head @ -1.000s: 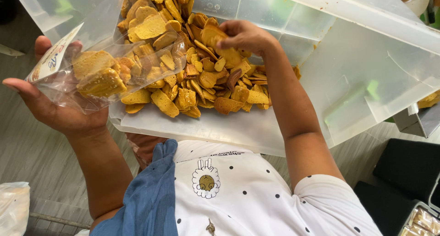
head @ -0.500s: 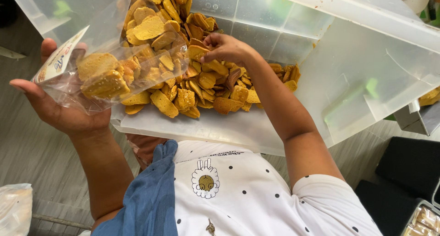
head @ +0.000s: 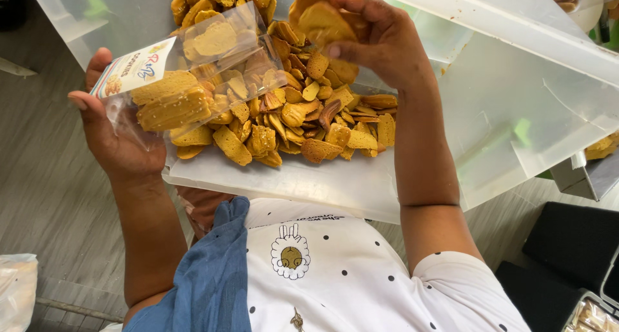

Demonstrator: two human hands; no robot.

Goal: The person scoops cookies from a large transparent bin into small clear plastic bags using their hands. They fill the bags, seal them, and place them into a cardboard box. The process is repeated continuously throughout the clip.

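Observation:
My left hand (head: 116, 135) holds a clear plastic bag (head: 187, 71) with a printed label, partly filled with golden biscuits, at the left edge of a big translucent plastic tub (head: 516, 106). A heap of golden-brown biscuits (head: 303, 116) lies in the tub. My right hand (head: 380, 39) is lifted above the heap and pinches a few biscuits (head: 322, 19) between thumb and fingers, just right of the bag's open mouth.
My lap shows a white dotted shirt (head: 348, 274) and a blue cloth (head: 206, 287). A plastic bag (head: 16, 290) lies on the grey floor at lower left. A black seat (head: 567, 248) and a tray of packed snacks (head: 593, 312) sit at lower right.
My right hand has risen from the biscuit heap with a few biscuits pinched in it and moved toward the bag's mouth. The left hand keeps the bag nearly still.

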